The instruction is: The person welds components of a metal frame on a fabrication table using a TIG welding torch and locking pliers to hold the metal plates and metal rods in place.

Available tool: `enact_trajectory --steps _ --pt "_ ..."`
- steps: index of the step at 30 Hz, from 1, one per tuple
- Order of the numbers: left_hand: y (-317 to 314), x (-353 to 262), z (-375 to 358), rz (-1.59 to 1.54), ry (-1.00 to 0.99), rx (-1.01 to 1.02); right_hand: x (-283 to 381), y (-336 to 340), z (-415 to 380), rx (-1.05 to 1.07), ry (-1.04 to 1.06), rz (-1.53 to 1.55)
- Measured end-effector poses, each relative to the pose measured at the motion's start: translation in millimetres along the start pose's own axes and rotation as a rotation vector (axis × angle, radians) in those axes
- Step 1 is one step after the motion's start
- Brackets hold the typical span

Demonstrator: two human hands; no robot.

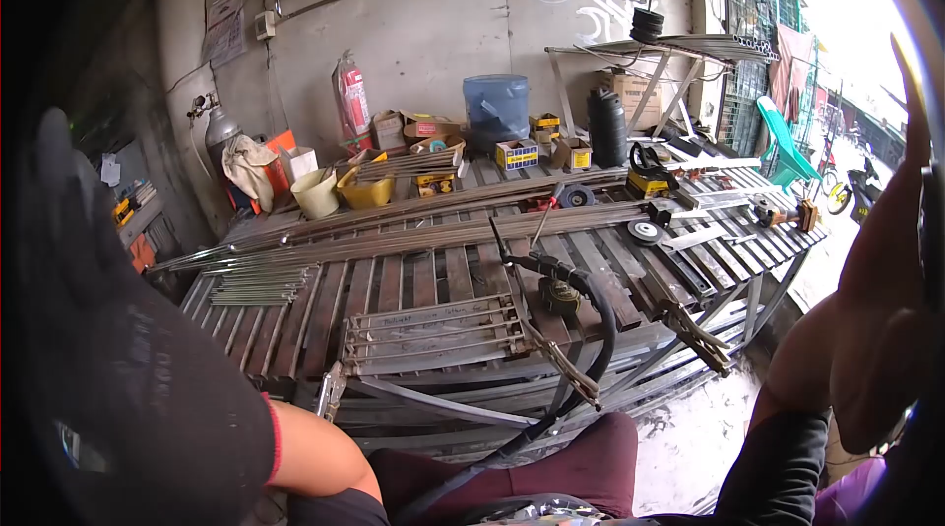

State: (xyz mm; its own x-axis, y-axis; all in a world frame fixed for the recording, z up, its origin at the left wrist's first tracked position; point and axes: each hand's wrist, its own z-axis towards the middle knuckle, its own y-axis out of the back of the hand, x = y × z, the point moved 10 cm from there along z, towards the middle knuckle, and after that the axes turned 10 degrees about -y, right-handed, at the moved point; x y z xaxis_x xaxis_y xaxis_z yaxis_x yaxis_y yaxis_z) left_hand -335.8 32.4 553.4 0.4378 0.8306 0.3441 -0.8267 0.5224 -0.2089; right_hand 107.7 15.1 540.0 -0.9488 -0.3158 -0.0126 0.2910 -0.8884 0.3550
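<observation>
My left hand, in a dark glove with a red cuff, is raised close to the camera at the left. A finger stretches upward; nothing shows in its grasp. At the right edge my bare right hand is also raised close, fingers extended upward and partly cut off by the frame. Both hands are apart from the slatted metal workbench. On its near edge lies a small frame of metal rods, with locking pliers at its left corner and another pair of locking pliers at its right.
A black cable runs from the bench past my legs. Long metal rods cross the bench. Behind them stand a blue bucket, a fire extinguisher and yellow containers. An angle grinder lies at the right.
</observation>
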Motion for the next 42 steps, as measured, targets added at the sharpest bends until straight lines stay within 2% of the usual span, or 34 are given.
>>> enact_trajectory --steps 4,7,9,11,13,15,16,17,19,21,22,25,26,29,31,34,37,39,41,42 --pt "23 1 -43 -0.03 -0.073 -0.222 15 25 13 -0.303 0.161 0.097" --pt "49 35 -99 0.541 0.043 -0.081 19 0 18 -0.36 0.241 0.244" --pt "51 78 -149 0.992 0.211 0.301 15 -59 16 -0.203 0.201 0.373" --pt "69 123 -205 0.933 0.456 0.343 2 -147 -2 0.143 -0.031 0.44" --pt "90 164 -275 0.928 0.671 0.486 -25 -238 -45 0.537 -0.308 0.344" --pt "101 193 -334 0.908 0.925 0.579 -49 -308 -100 0.805 -0.396 0.298" --pt "107 201 -363 0.972 0.946 0.717 -58 -334 -124 0.905 -0.389 0.232" --pt "115 207 -393 1.034 0.963 0.858 -61 -350 -139 0.871 -0.329 0.188" --pt "113 211 -414 1.122 0.952 1.105 -62 -370 -150 0.869 -0.339 0.115" --pt "109 210 -432 1.168 0.904 1.323 -69 -387 -155 0.957 -0.418 0.115" --pt "113 214 -437 1.152 0.936 1.28 -70 -392 -159 1.006 -0.462 0.113" --pt "110 214 -436 1.149 0.958 1.311 -67 -402 -152 1.026 -0.341 0.025" --pt "109 215 -436 1.139 0.963 1.311 -68 -413 -155 1.101 -0.325 0.018" --pt "107 214 -434 1.097 1.029 1.317 -66 -414 -146 1.106 -0.364 -0.062" --pt "102 216 -427 1.05 1.131 1.329 -72 -401 -128 1.014 -0.399 -0.009" --pt "105 216 -430 1.09 1.078 1.409 -78 -370 -94 0.891 -0.429 0.092" --pt "134 242 -458 0.939 1.141 1.492 -90 -342 -71 0.838 -0.467 0.068" --pt "125 259 -445 0.91 0.959 1.523 -95 -339 -75 0.754 -0.416 0.125" --pt "91 267 -397 0.94 0.555 1.508 -84 -328 -78 0.675 -0.35 0.151" --pt "92 277 -387 0.91 0.489 1.38 -81 -325 -80 0.638 -0.37 0.139"
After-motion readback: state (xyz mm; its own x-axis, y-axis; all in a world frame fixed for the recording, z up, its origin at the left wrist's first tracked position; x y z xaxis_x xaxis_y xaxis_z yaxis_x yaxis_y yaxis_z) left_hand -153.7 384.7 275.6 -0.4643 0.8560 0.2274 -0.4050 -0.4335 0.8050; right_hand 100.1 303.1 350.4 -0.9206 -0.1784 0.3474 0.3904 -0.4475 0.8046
